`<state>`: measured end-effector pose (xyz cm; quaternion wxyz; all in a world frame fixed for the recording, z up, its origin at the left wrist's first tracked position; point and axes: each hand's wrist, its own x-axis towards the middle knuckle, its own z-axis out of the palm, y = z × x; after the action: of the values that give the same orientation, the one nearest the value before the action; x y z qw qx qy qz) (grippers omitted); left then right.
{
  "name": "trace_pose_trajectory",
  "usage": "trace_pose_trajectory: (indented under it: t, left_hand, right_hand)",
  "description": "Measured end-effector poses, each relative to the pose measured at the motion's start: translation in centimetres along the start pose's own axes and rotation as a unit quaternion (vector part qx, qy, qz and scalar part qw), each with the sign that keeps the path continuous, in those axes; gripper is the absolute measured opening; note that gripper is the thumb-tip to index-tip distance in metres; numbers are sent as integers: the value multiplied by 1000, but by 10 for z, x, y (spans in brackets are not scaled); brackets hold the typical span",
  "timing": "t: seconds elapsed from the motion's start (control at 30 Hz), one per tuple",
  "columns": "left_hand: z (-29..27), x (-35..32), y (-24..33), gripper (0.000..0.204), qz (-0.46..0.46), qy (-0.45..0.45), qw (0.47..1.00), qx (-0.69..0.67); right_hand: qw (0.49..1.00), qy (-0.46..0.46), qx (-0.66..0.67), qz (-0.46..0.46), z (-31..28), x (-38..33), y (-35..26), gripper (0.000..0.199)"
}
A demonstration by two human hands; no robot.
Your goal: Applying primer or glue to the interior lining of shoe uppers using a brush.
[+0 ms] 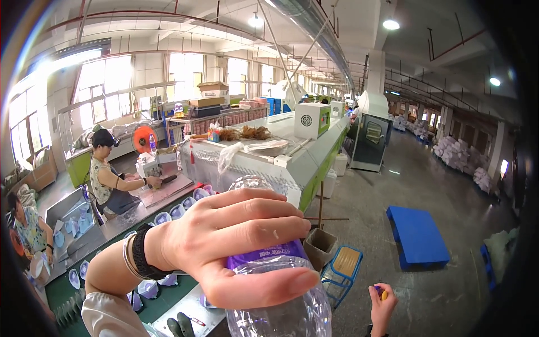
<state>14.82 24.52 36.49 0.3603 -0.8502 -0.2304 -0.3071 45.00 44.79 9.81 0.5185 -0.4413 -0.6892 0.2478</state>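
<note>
My left hand [241,236] is wrapped round a clear plastic bottle [275,314] with a purple label [268,255], held up close in the middle of the head view. The bottle's near end runs out of the lower edge, so its mouth does not show. Low on the right, my right hand [384,309] pinches a small purple and yellow piece [380,291], perhaps a bottle cap; the fingers partly cover it. Below my left forearm, pale purple shoe uppers [147,289] lie along a green conveyor belt [104,300]. Beside them rests a pair of dark green shoe-shaped pieces [181,326].
One person [109,174] works at a machine on the left; another [36,236] sits at the left rim. A long machine [241,163] stands ahead. Right of the bottle are a bin [320,246] and a blue-framed stool [342,269]. A blue pallet [418,236] lies on the floor.
</note>
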Motion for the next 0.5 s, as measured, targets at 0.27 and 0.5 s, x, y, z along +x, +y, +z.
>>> trace_pose_trajectory:
  t: [0.27, 0.5]
  left_hand:
    - [2, 0, -4, 52, 7, 16, 1000, 8]
    - [-1, 0, -5, 50, 9, 7, 1000, 7]
  right_hand:
    - [1000, 10, 6, -8, 3, 2, 3, 18]
    - [1000, 16, 0, -19, 2, 1, 10, 19]
